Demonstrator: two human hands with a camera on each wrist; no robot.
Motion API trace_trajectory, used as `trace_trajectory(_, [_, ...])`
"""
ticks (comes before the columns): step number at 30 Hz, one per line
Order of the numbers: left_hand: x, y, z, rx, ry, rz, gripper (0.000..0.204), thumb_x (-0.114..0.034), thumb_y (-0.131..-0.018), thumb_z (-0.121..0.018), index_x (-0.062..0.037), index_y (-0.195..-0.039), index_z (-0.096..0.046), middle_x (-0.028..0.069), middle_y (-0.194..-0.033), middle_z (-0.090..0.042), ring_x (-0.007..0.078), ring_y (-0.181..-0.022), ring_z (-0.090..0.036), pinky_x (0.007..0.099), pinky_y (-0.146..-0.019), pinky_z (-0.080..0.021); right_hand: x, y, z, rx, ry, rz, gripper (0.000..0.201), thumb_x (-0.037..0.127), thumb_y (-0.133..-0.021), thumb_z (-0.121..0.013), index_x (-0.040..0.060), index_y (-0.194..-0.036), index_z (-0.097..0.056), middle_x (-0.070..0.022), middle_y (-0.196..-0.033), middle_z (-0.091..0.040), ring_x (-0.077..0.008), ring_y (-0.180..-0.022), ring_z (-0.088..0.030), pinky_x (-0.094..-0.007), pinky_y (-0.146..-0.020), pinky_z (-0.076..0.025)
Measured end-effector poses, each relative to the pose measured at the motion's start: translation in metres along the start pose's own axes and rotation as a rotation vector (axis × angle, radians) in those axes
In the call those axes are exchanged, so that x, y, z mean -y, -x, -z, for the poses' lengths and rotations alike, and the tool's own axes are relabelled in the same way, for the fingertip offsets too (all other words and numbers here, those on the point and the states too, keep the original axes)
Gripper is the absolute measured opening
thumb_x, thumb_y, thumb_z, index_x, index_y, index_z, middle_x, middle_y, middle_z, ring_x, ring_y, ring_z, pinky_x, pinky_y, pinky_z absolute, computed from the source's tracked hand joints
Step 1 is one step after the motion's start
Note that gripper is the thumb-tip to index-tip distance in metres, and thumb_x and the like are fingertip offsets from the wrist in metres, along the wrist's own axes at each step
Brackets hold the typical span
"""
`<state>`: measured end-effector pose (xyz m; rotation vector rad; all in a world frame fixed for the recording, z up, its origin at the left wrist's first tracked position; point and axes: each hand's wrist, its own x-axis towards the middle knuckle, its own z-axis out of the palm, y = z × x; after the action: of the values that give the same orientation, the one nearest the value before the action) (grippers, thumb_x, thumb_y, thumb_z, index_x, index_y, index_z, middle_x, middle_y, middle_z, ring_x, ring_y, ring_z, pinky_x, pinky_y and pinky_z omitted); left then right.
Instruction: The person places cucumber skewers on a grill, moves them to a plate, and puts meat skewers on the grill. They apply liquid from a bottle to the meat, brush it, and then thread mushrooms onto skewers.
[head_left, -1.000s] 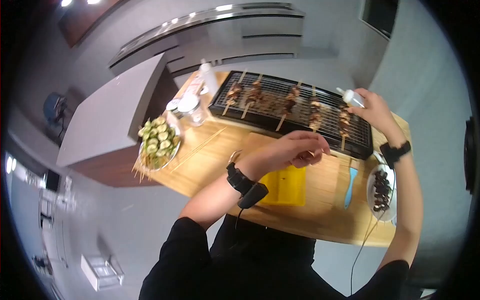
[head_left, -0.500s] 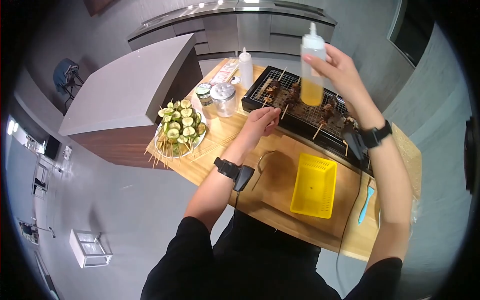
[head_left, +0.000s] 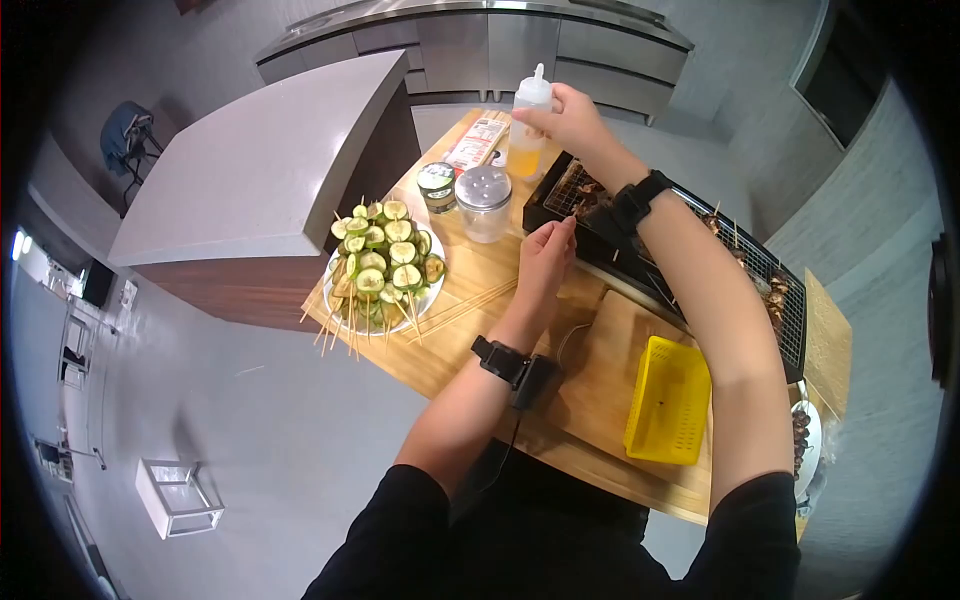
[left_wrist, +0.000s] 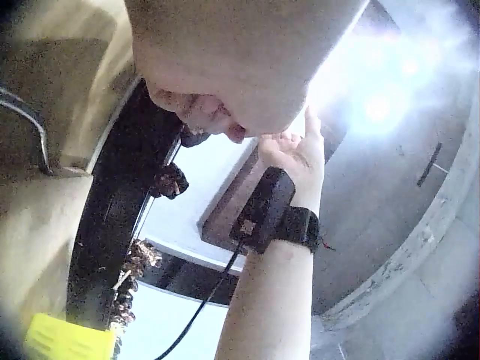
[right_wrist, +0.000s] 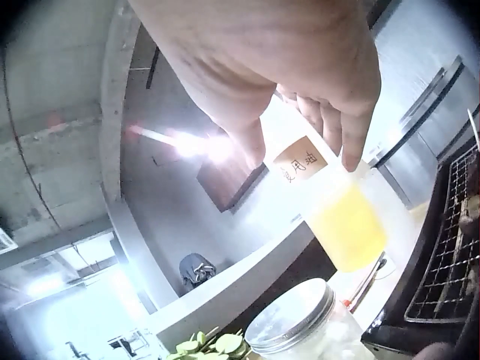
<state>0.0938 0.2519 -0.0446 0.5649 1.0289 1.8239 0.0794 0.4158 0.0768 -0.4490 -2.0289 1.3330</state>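
My right hand grips a clear squeeze bottle of yellow oil by its upper part, nozzle up. In the right wrist view the thumb and fingers lie around the bottle, which carries a brown paper label. It is upright beside the left end of the black grill, just behind a glass jar with a perforated metal lid. My left hand, its fingers loosely curled around nothing, hovers by the grill's front left corner. Meat skewers lie on the grill mesh, partly hidden by my right arm.
A plate of cucumber skewers stands at the table's left, with loose sticks beside it. A small dark jar and a printed packet sit behind. A yellow basket rests on the wooden board; another plate is at right.
My right hand has carried the squeeze bottle from above the grill's right part, where it was tilted, leftward to beside the glass jar, now upright. The head view has turned left.
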Motion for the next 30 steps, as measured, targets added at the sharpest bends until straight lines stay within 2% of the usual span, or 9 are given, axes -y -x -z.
trace_trajectory(5, [-0.002,-0.001,0.003,-0.039,0.067,0.015,0.032,-0.031,-0.102,-0.065,-0.0162,-0.076,-0.053,-0.0100,-0.063,-0.039,0.0027,-0.053,-0.032,0.0229,-0.049,-0.024,-0.029,-0.018,-0.011,0.067,0.045,0.016,0.044,0.022,-0.082,-0.085,-0.0039,-0.113,-0.066,-0.0114,-0.100,-0.075,-0.0159,-0.085,-0.071,-0.0301,-0.077,-0.055])
trace_trajectory(8, [0.000,-0.002,0.001,-0.033,0.088,0.031,0.034,-0.035,-0.103,-0.063,-0.0156,-0.076,-0.056,-0.0114,-0.061,-0.042,0.0010,-0.052,-0.032,0.0223,-0.048,-0.022,-0.032,-0.018,-0.011,0.101,0.101,-0.035,0.044,0.019,-0.085,-0.084,0.0000,-0.119,-0.064,-0.0065,-0.103,-0.073,-0.0122,-0.089,-0.068,-0.0276,-0.079,-0.053])
trace_trajectory(11, [0.001,-0.001,0.001,-0.022,0.072,0.056,0.033,-0.033,-0.104,-0.062,-0.0152,-0.077,-0.056,-0.0111,-0.062,-0.041,0.0016,-0.052,-0.032,0.0223,-0.048,-0.023,-0.036,-0.016,-0.015,0.110,0.167,-0.089,0.046,0.019,-0.084,-0.084,-0.0002,-0.120,-0.065,-0.0080,-0.105,-0.073,-0.0141,-0.091,-0.069,-0.0299,-0.082,-0.054])
trace_trajectory(20, [0.005,-0.001,-0.002,-0.020,0.094,0.081,0.030,-0.029,-0.103,-0.060,-0.0143,-0.078,-0.054,-0.0093,-0.061,-0.039,0.0037,-0.049,-0.031,0.0232,-0.046,-0.022,-0.056,-0.010,-0.016,0.115,0.375,-0.080,0.045,0.019,-0.080,-0.087,-0.0031,-0.114,-0.069,-0.0126,-0.102,-0.076,-0.0190,-0.089,-0.073,-0.0319,-0.081,-0.056])
trace_trajectory(23, [0.002,0.001,-0.001,-0.019,0.117,0.090,0.030,-0.029,-0.102,-0.062,-0.0146,-0.077,-0.054,-0.0092,-0.060,-0.038,0.0040,-0.049,-0.030,0.0238,-0.046,-0.022,-0.067,-0.011,-0.014,0.143,0.404,-0.036,0.059,0.028,-0.074,-0.088,-0.0051,-0.118,-0.067,-0.0169,-0.098,-0.074,-0.0261,-0.089,-0.074,-0.0344,-0.080,-0.056])
trace_trajectory(26, [0.003,0.000,0.001,-0.024,0.147,0.073,0.030,-0.029,-0.102,-0.063,-0.0150,-0.077,-0.054,-0.0089,-0.060,-0.039,0.0042,-0.048,-0.031,0.0244,-0.046,-0.023,-0.070,-0.013,-0.014,0.143,0.415,-0.088,0.045,0.019,-0.078,-0.087,-0.0034,-0.113,-0.070,-0.0130,-0.101,-0.076,-0.0184,-0.090,-0.073,-0.0316,-0.081,-0.056])
trace_trajectory(30, [-0.003,0.003,-0.001,-0.050,0.159,0.059,0.030,-0.029,-0.102,-0.063,-0.0152,-0.077,-0.054,-0.0083,-0.060,-0.041,0.0046,-0.049,-0.033,0.0248,-0.046,-0.024,-0.063,-0.012,-0.014,0.193,0.479,-0.038,0.048,0.022,-0.078,-0.087,-0.0039,-0.114,-0.069,-0.0122,-0.102,-0.076,-0.0184,-0.091,-0.072,-0.0319,-0.083,-0.056])
